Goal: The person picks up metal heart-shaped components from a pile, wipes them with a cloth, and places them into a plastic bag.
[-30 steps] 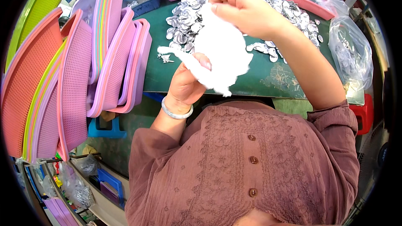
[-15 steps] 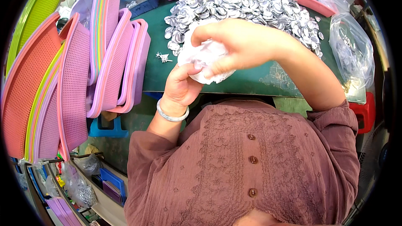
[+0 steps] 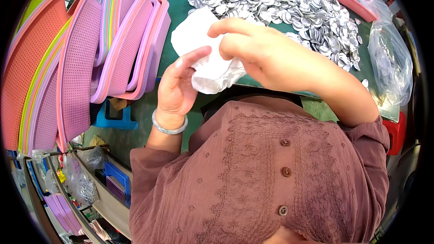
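A crumpled white cloth (image 3: pixel 195 31) is held above the near edge of the green table, its far part spread out flat and its lower part bunched. My left hand (image 3: pixel 178 88), with a pale bangle (image 3: pixel 170 129) at the wrist, is at the cloth's left side. Its thumb is raised and its other fingers are partly hidden behind the fabric. From the right, my right hand (image 3: pixel 260 52) bends its fingers over the cloth and grips it; those fingertips are partly out of sight. Just beyond my hands, a wide heap of grey-and-white oval pieces (image 3: pixel 289 7) covers the table.
Stacked perforated plastic baskets (image 3: pixel 79 70) in purple, pink and orange stand at the left. A pink tray (image 3: pixel 348 0) and a clear plastic bag (image 3: pixel 389 63) are on the right. A red stool (image 3: pixel 395 133) and a blue stool (image 3: pixel 115 117) stand below table height.
The cloth has gone from a bunched ball to partly spread out. My left hand has shifted left and its thumb has lifted, while my right hand has moved slightly right. The view has shifted too.
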`<action>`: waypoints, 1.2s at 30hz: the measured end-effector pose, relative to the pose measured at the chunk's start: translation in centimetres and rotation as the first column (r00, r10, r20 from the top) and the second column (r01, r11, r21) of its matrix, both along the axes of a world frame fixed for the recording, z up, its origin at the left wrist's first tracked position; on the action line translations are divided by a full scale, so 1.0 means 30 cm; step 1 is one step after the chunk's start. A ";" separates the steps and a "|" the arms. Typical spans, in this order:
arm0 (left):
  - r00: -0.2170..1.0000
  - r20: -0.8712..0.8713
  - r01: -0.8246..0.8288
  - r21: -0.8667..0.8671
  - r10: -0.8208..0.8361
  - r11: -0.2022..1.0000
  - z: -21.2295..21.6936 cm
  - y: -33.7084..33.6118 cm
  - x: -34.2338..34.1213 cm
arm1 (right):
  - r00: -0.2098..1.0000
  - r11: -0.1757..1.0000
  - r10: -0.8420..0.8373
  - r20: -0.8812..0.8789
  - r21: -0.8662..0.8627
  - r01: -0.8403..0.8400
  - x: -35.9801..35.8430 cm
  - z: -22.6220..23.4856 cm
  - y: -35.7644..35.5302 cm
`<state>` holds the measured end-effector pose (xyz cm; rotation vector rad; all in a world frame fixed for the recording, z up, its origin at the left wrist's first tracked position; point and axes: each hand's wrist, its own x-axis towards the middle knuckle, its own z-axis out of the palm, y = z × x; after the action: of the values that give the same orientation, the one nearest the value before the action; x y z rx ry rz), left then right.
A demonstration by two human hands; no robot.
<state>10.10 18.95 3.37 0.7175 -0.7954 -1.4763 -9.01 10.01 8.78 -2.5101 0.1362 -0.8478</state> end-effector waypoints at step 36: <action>0.439 0.410 0.185 0.829 -0.800 0.527 -0.767 0.271 0.291 | 0.958 0.514 -0.259 0.125 0.858 0.027 -0.428 -0.053 -0.120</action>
<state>18.85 27.09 -19.63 1.9430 -1.2162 -2.1357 -21.85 6.39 7.20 -1.4452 0.5505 -0.8515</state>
